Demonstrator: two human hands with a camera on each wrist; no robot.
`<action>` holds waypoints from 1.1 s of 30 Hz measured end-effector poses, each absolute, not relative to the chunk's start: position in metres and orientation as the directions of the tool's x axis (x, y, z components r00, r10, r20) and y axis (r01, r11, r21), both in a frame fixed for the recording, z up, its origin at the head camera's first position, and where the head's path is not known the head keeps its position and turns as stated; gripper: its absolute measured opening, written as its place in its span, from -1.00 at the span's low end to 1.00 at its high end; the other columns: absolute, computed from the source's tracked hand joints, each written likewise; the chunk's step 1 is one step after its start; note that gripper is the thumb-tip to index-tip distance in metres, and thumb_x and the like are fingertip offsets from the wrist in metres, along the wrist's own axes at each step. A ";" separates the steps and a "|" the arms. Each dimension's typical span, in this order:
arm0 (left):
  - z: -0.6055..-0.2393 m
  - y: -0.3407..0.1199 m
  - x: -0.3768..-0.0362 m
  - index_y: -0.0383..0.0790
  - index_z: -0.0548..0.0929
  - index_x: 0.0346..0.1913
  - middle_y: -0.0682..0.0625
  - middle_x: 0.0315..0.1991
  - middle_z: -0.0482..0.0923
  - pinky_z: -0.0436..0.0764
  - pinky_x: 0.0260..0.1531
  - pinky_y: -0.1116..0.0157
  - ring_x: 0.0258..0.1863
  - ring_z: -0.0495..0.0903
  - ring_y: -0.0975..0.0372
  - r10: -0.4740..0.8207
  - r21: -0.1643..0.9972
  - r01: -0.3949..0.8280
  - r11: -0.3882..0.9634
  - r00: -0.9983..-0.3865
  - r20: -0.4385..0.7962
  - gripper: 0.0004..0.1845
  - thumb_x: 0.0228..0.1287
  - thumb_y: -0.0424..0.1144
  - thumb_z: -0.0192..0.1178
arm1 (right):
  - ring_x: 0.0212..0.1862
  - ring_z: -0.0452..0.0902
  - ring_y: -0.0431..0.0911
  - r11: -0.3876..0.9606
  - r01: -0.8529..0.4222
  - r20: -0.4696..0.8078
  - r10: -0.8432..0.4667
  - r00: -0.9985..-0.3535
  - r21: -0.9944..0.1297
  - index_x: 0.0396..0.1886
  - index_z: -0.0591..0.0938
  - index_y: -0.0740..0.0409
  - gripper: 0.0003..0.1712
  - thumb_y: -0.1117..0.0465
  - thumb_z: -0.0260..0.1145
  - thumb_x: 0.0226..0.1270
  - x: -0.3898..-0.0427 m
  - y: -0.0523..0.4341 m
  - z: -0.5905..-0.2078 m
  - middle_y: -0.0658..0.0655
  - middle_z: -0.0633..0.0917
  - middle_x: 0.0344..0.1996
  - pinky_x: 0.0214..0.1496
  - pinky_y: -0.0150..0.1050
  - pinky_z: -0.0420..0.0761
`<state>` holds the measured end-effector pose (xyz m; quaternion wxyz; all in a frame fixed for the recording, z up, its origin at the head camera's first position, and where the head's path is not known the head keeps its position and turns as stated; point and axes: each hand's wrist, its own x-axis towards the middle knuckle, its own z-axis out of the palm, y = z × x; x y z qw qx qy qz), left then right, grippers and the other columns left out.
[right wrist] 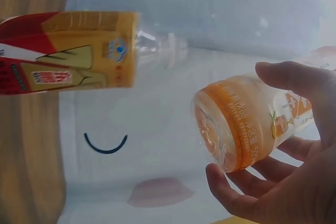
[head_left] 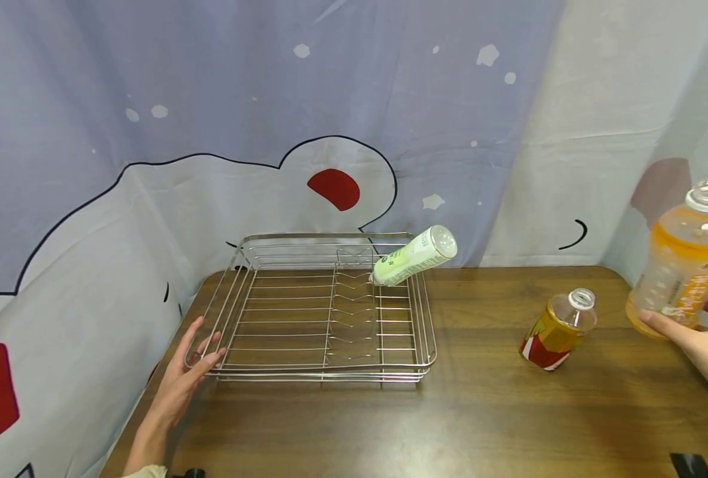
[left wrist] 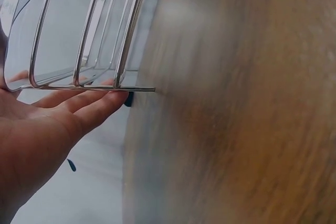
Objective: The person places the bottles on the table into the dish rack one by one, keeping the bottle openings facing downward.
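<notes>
Wooden table (head_left: 449, 411): left hand (head_left: 189, 372), fingers straight, touches rack (head_left: 330, 372) at its near-left corner. Right hand (head_left: 697, 332) grips orange bottle (head_left: 682, 259), raised, axis near upright, well right of rack

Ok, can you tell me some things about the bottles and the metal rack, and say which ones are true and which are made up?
1. The right hand holds the orange bottle. True.
2. The green and white bottle lies flat on the table. False: it leans on the wire rack's far right corner.
3. The left hand touches the rack's front left corner. True.
4. The bottle with the red and yellow label is inside the rack. False: it stands on the table to the rack's right.
5. The orange bottle has a cap on. False: its mouth is open.
</notes>
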<state>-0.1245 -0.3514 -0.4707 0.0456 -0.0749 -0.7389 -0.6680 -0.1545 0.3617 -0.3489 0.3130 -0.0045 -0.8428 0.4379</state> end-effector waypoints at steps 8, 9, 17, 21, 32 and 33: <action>-0.453 -0.350 -0.125 0.12 -0.14 0.60 -0.35 0.54 -0.24 0.31 0.07 0.61 0.46 0.14 0.14 -0.046 0.962 0.150 0.228 -0.985 0.164 -0.15 0.47 -0.40 0.07 | -0.09 0.27 -0.51 0.664 -0.255 0.508 0.218 -0.833 -0.703 0.29 0.49 -0.12 -0.16 0.45 0.52 -0.01 -0.156 0.347 -0.333 -0.46 0.40 -0.09 -0.22 -0.77 0.30; -0.451 -0.350 -0.125 0.12 -0.13 0.60 -0.36 0.54 -0.19 0.28 0.09 0.61 0.49 0.06 0.05 -0.059 0.956 0.153 0.251 -0.983 0.173 -0.15 0.46 -0.41 0.09 | -0.09 0.28 -0.51 0.669 -0.267 0.521 0.209 -0.828 -0.693 0.29 0.50 -0.09 -0.16 0.46 0.52 -0.03 -0.157 0.345 -0.331 -0.46 0.41 -0.10 -0.22 -0.76 0.31; -0.436 -0.340 -0.125 -0.13 0.06 0.57 0.02 0.42 0.18 0.15 0.27 0.59 0.46 0.10 0.19 -0.103 0.895 0.286 0.341 -0.935 0.338 -0.14 0.30 -0.56 0.18 | 0.01 0.23 -0.59 0.728 -0.258 0.531 0.168 -0.831 -0.635 0.34 0.47 0.20 -0.13 0.37 0.58 -0.06 -0.159 0.325 -0.316 -0.39 0.41 0.00 -0.19 -0.77 0.27; -0.423 -0.332 -0.126 -0.17 0.16 0.53 0.20 0.36 0.27 0.22 0.27 0.55 0.39 0.20 0.30 -0.099 0.859 0.356 0.368 -0.904 0.417 -0.14 0.20 -0.63 0.21 | -0.06 0.22 -0.64 0.749 -0.238 0.505 0.146 -0.851 -0.618 0.28 0.50 0.18 -0.17 0.31 0.62 -0.07 -0.157 0.315 -0.306 -0.40 0.40 -0.07 -0.20 -0.80 0.24; -0.401 -0.299 -0.135 -0.34 0.20 0.49 0.04 0.39 0.32 0.23 0.30 0.47 0.40 0.23 0.26 0.006 0.788 0.517 0.333 -0.837 0.547 -0.11 0.05 -0.75 0.23 | -0.28 0.22 -0.72 0.832 -0.305 0.539 -0.010 -0.842 -0.462 0.17 0.55 0.27 -0.15 0.26 0.69 -0.23 -0.160 0.288 -0.288 0.30 0.65 -0.04 -0.35 -0.63 0.30; -0.401 -0.296 -0.136 -0.35 0.20 0.48 0.03 0.39 0.32 0.23 0.30 0.46 0.39 0.24 0.24 0.013 0.784 0.533 0.319 -0.829 0.559 -0.10 0.03 -0.76 0.23 | -0.29 0.25 -0.66 0.836 -0.311 0.542 -0.019 -0.840 -0.453 0.17 0.55 0.27 -0.14 0.25 0.69 -0.25 -0.161 0.285 -0.288 0.30 0.65 -0.05 -0.36 -0.57 0.31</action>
